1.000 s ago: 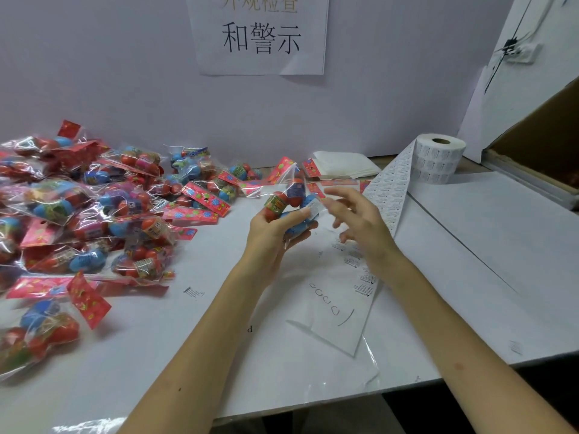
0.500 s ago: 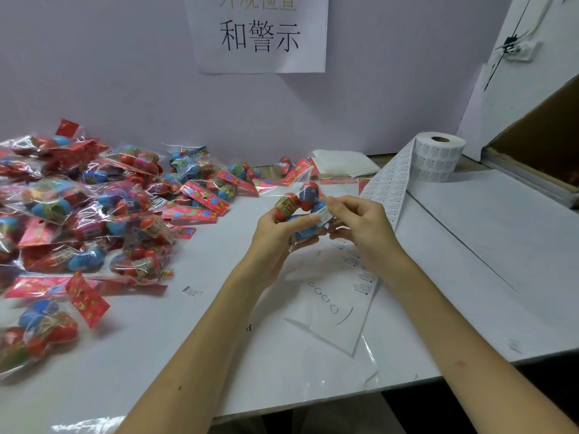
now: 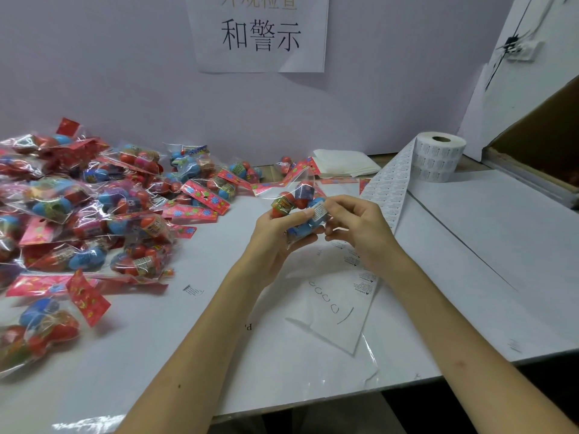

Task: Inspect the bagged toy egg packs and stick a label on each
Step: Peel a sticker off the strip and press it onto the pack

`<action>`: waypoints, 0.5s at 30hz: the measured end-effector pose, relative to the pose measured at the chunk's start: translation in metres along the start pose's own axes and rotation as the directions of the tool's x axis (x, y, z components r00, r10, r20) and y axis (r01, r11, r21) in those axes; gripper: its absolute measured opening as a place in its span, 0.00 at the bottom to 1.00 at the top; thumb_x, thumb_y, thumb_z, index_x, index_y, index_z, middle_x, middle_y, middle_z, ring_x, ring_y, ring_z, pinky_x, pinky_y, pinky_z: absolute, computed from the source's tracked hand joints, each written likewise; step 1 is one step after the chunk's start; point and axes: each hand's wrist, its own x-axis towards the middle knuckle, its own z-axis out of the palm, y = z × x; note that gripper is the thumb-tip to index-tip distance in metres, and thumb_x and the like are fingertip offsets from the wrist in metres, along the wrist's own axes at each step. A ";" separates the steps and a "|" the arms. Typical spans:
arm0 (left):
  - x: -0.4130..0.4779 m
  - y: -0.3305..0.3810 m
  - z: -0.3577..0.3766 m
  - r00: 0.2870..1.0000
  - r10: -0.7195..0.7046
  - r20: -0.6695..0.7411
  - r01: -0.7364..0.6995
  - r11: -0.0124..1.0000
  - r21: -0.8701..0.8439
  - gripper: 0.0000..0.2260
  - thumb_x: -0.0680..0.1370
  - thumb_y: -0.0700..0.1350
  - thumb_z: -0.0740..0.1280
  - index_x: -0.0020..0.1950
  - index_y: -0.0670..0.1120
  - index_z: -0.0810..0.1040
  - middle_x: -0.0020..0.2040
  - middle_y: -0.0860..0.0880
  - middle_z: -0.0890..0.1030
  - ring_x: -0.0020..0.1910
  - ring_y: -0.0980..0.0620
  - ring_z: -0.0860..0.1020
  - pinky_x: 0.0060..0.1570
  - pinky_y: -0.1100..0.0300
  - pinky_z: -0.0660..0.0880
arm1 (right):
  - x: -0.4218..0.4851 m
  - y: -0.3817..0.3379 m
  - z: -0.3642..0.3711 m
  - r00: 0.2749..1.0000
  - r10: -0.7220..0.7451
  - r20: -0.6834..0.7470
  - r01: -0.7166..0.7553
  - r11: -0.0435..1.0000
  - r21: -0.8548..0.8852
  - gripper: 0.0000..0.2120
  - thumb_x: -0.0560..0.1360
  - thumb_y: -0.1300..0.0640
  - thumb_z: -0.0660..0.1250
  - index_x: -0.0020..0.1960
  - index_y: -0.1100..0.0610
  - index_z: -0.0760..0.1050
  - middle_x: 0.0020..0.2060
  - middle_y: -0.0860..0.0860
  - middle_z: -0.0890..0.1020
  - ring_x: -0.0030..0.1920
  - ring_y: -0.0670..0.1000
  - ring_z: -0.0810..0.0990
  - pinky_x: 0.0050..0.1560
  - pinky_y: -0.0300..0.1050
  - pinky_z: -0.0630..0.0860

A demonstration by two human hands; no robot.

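Mid-labelling: gripped clear bag of red-and-blue toy eggs [image 3: 304, 193] in curled left fingers [image 3: 289, 216], pinched small white label [image 3: 319, 212] onto it with right fingers [image 3: 342, 203]; next likely needed smoothing.

Top line of wall sign [image 3: 260, 36] off the upper edge; label roll [image 3: 438, 158] print illegibly small.

Left hand [image 3: 275, 233]: bare, thumbnail cut short.
Right hand [image 3: 360, 233]: bare, knuckles plain.
Left forearm [image 3: 194, 355]: bare down to the frame edge, one tiny dark speck.
Right forearm [image 3: 454, 333]: bare down to the frame edge, one small faint spot.
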 end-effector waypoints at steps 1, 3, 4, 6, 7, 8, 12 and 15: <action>0.000 0.000 0.000 1.000 0.003 -0.004 -0.003 1.000 0.006 0.17 0.79 0.41 0.71 0.67 0.42 0.76 0.56 0.43 0.83 0.45 0.49 0.87 0.44 0.62 0.82 | 0.000 -0.001 0.001 1.000 0.013 0.002 -0.013 1.000 0.013 0.10 0.83 0.56 0.65 0.54 0.60 0.82 0.41 0.54 0.82 0.37 0.49 0.80 0.39 0.42 0.80; 0.001 -0.001 -0.001 1.000 0.021 -0.001 -0.021 0.999 0.032 0.13 0.79 0.40 0.71 0.63 0.45 0.78 0.54 0.43 0.84 0.45 0.48 0.87 0.45 0.61 0.82 | -0.001 -0.001 0.002 1.000 0.009 -0.009 -0.009 1.000 -0.003 0.09 0.82 0.55 0.66 0.53 0.58 0.83 0.42 0.55 0.81 0.37 0.50 0.80 0.38 0.42 0.80; 0.002 -0.002 -0.001 0.999 0.035 0.002 -0.035 0.998 0.049 0.11 0.79 0.41 0.71 0.61 0.46 0.78 0.54 0.43 0.84 0.46 0.47 0.87 0.45 0.60 0.82 | -0.001 -0.001 0.002 1.000 -0.014 -0.021 0.013 0.999 -0.040 0.08 0.81 0.54 0.68 0.53 0.57 0.82 0.42 0.55 0.82 0.37 0.50 0.81 0.38 0.42 0.80; 0.002 -0.003 0.000 0.999 0.052 0.001 -0.052 0.996 0.072 0.12 0.79 0.43 0.71 0.62 0.46 0.78 0.54 0.43 0.84 0.48 0.46 0.87 0.46 0.59 0.82 | -0.002 0.001 0.002 0.998 -0.056 -0.043 0.051 0.994 -0.101 0.09 0.79 0.54 0.71 0.54 0.58 0.82 0.43 0.55 0.83 0.35 0.50 0.81 0.38 0.42 0.80; 0.002 -0.004 0.000 0.998 0.056 -0.003 -0.056 0.995 0.078 0.13 0.80 0.44 0.71 0.63 0.45 0.78 0.53 0.44 0.85 0.48 0.46 0.87 0.46 0.59 0.82 | -0.002 0.002 0.002 0.997 -0.061 -0.046 0.056 0.993 -0.108 0.09 0.79 0.54 0.71 0.55 0.58 0.82 0.43 0.56 0.83 0.35 0.50 0.81 0.37 0.42 0.80; 0.002 -0.004 0.000 0.998 0.059 -0.009 -0.058 0.995 0.084 0.14 0.80 0.45 0.71 0.64 0.44 0.78 0.53 0.44 0.85 0.47 0.46 0.87 0.47 0.58 0.83 | -0.001 0.002 0.002 0.997 -0.063 -0.042 0.058 0.992 -0.111 0.10 0.79 0.54 0.71 0.55 0.59 0.82 0.43 0.56 0.83 0.35 0.49 0.81 0.37 0.42 0.80; 0.004 -0.007 -0.002 0.996 0.060 -0.064 -0.053 0.993 0.110 0.17 0.79 0.44 0.71 0.66 0.41 0.77 0.55 0.42 0.84 0.45 0.48 0.87 0.48 0.56 0.84 | 0.000 0.004 0.003 0.995 -0.102 -0.020 0.096 0.975 -0.201 0.10 0.79 0.53 0.71 0.56 0.58 0.81 0.42 0.54 0.82 0.34 0.50 0.82 0.37 0.46 0.81; 0.005 -0.007 -0.004 0.995 0.057 -0.087 -0.050 0.995 0.088 0.12 0.79 0.42 0.72 0.61 0.42 0.79 0.55 0.42 0.84 0.45 0.48 0.87 0.46 0.56 0.84 | -0.001 0.008 0.003 0.989 -0.146 0.023 0.145 0.932 -0.332 0.14 0.75 0.51 0.76 0.58 0.54 0.79 0.43 0.51 0.81 0.36 0.50 0.82 0.40 0.50 0.83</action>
